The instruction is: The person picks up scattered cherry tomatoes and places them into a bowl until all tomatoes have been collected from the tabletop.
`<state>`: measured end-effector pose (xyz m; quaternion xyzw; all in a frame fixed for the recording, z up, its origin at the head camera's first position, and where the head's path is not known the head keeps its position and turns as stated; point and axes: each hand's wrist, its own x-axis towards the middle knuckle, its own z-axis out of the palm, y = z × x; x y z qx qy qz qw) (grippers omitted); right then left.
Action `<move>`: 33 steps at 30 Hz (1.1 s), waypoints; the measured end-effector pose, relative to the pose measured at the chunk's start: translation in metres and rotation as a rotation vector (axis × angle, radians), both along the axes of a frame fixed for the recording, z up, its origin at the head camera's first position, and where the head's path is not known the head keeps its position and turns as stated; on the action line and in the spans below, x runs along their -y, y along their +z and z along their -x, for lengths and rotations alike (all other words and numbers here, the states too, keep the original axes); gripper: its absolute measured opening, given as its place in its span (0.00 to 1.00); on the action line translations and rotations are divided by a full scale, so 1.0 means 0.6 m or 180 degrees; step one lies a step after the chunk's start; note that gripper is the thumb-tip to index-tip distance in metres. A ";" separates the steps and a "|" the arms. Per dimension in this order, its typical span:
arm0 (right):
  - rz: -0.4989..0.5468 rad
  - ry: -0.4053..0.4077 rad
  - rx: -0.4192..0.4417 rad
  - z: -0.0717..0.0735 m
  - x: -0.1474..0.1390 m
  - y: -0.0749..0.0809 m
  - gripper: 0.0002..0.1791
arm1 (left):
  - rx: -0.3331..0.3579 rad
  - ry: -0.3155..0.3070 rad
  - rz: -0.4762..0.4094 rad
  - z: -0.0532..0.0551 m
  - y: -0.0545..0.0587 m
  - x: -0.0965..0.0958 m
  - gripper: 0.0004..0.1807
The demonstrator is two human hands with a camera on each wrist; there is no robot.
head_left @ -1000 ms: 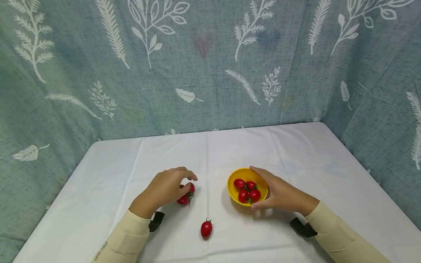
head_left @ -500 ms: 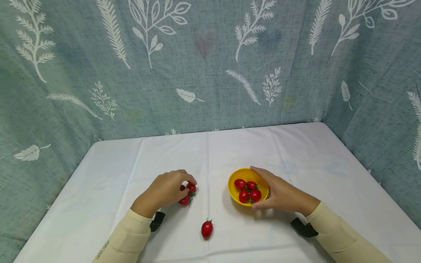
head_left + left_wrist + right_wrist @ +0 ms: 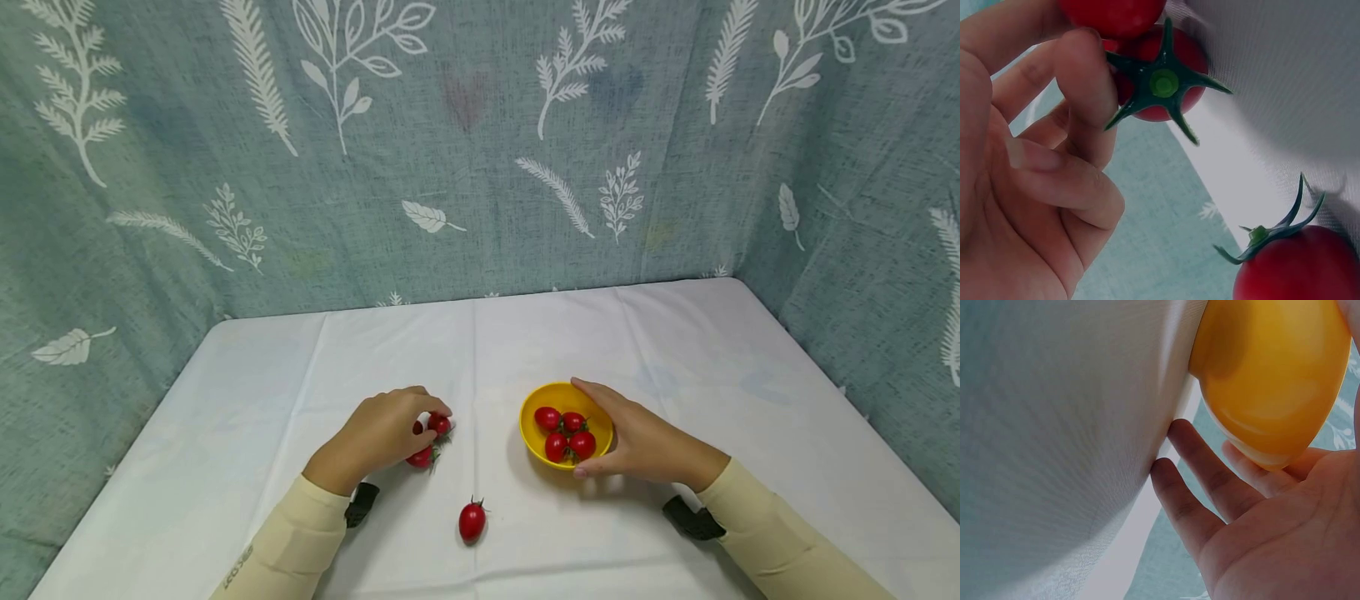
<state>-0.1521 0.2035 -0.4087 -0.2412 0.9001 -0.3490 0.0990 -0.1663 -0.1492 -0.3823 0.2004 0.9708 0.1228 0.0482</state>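
Note:
My left hand [image 3: 378, 433] reaches down to a small group of cherry tomatoes on the left. Its thumb and index finger pinch one cherry tomato [image 3: 441, 425]; another cherry tomato [image 3: 422, 457] lies just below, and part of a further one shows between the fingers. In the left wrist view, a tomato with a green star-shaped stem [image 3: 1163, 81] is beside the fingertips. My right hand [image 3: 637, 437] holds the yellow bowl [image 3: 528, 437] by its right side, thumb near and fingers far. Several cherry tomatoes [image 3: 567, 433] lie inside the bowl.
A single cherry tomato [image 3: 472, 522] lies on the white tablecloth [image 3: 600, 550] nearer the front, between both arms. A green-blue curtain [image 3: 480, 167] with white leaf prints stands behind the table and along both sides.
My left hand has lowered slightly, and its index finger and thumb have closed on a cherry tomato, which has shifted a little to the right. The right hand and bowl stay put.

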 end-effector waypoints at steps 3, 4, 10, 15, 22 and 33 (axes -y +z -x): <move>0.0009 0.0011 -0.0015 0.001 0.000 -0.001 0.64 | -0.0012 -0.0011 0.0030 0.002 -0.002 -0.001 0.16; 0.0011 0.0010 -0.0014 0.001 0.000 -0.001 0.64 | -0.0023 -0.0015 0.0046 0.002 -0.003 -0.002 0.16; -0.0024 -0.0018 0.0011 0.001 -0.001 0.000 0.64 | -0.0054 -0.0018 0.0122 0.005 -0.008 -0.004 0.18; -0.0035 -0.0028 0.0017 0.001 0.000 0.001 0.64 | -0.0068 -0.0013 0.0146 0.004 -0.007 -0.006 0.18; -0.0046 -0.0031 0.0023 0.001 0.001 0.002 0.64 | -0.0079 0.0010 0.0153 0.004 -0.010 -0.007 0.16; -0.0051 -0.0022 -0.0015 0.001 0.000 0.000 0.65 | -0.0016 0.0040 0.0129 0.005 -0.014 -0.009 0.14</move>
